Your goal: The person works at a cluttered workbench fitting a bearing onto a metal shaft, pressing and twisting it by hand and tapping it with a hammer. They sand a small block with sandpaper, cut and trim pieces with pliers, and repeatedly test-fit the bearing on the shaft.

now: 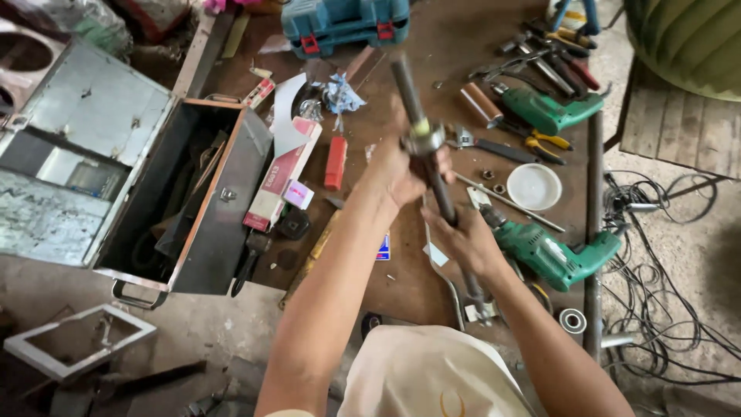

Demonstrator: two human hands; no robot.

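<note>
1. Left hand [401, 166] closed around a long dark metal rod [436, 181], right at a silvery collar [424, 139] partway up it.
2. Right hand [463, 239] wrapped around the same rod lower down, fingers shut.
3. Rod held tilted above the brown workbench [401, 278], top end leaning away, lower end reaching down near the bench's front edge.
4. Just right of the right hand, 1 green drill [552, 255] lying on the bench; a 2nd green drill [552, 112] farther back, among pliers and screwdrivers.
5. Between the 2 drills, a white round lid [534, 186], nothing visible in it.
6. At left, an open metal toolbox [208, 208], lid swung back; contents dark and hard to make out.
7. Against the toolbox, a long red-and-white carton [282, 174].
8. At the back edge, a shut teal tool case [343, 23], cut off by the frame.
9. At right, tangled black cables [664, 309] on the ground.
</note>
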